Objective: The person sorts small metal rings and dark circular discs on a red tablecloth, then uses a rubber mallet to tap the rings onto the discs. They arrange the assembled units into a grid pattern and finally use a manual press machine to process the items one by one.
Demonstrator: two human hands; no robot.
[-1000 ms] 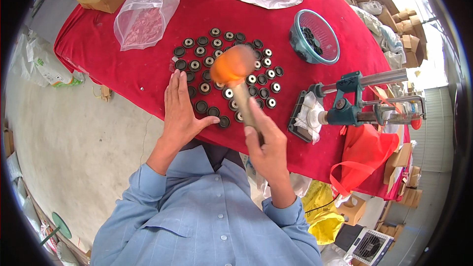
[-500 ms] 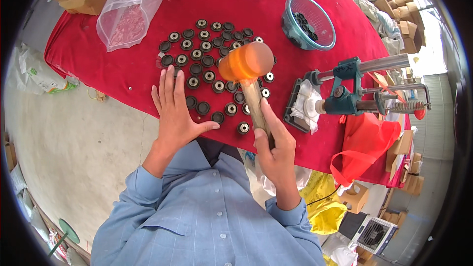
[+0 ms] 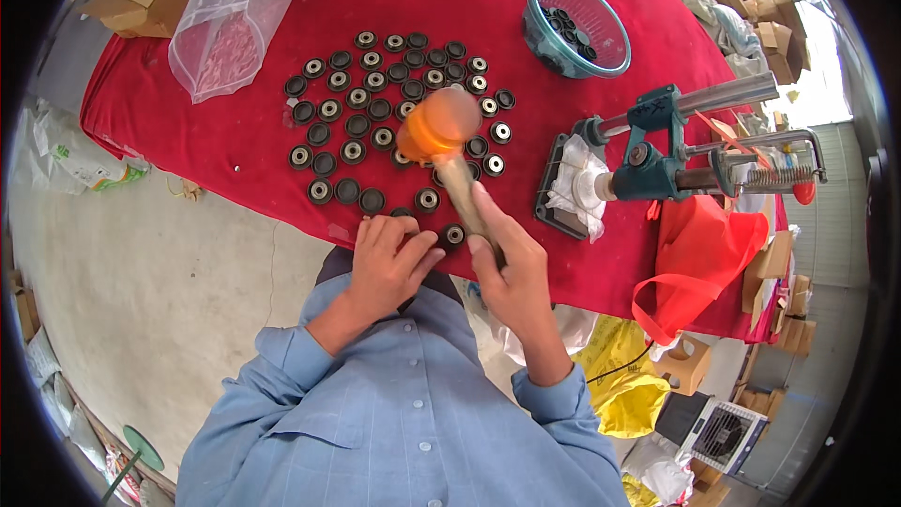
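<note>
My right hand is closed round the wooden handle of a mallet with a translucent orange head. The mallet head hangs above the black round pieces and hides some of them. Several of these pieces show a metal ring centre, like small wheels with bearings; others are plain black caps. My left hand is at the table's near edge, fingers bent and close together, its thumb hidden. A black piece peeks out behind its knuckles, and a ringed wheel lies just right of its fingertips. What the fingers hold is hidden.
A blue-green basket of black parts stands far right. Nearer is a green hand press with white wrapping on its base. A clear bag of pink pieces lies far left, and a red bag hangs at the table's right edge.
My left hand has moved right and toward me, its spread fingers now bent in. The mallet has shifted slightly left, still in my right hand. Some left pieces are rearranged.
</note>
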